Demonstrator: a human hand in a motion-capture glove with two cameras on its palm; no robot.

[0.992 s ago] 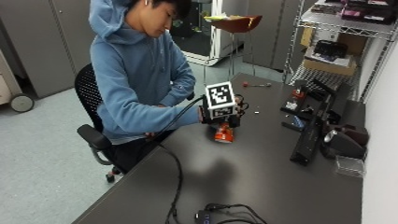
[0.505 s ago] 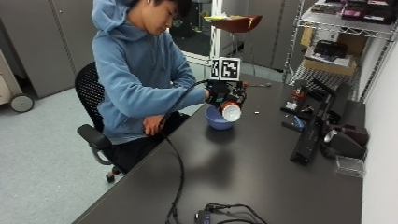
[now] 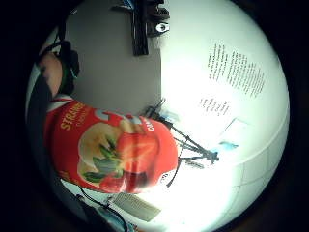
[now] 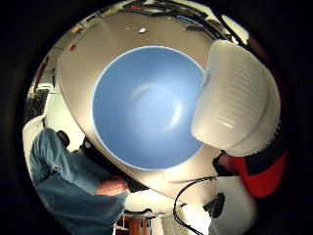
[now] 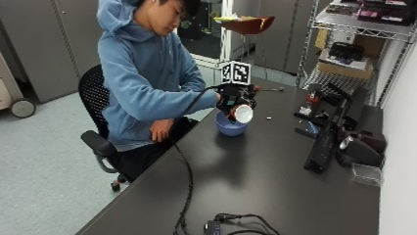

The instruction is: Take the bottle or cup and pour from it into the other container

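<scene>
The gloved right hand (image 5: pixel 229 100) grips a ribbed-capped red bottle (image 5: pixel 240 112), apparently plastic, tipped over the round blue bowl (image 5: pixel 229 127).

Bright, even light; perhaps wall glare.

The bowl (image 5: pixel 230 126) is plain blue. The bottle (image 3: pixel 113 150) is red with strawberry pictures; its cap (image 4: pixel 234 100) is ribbed white
</scene>
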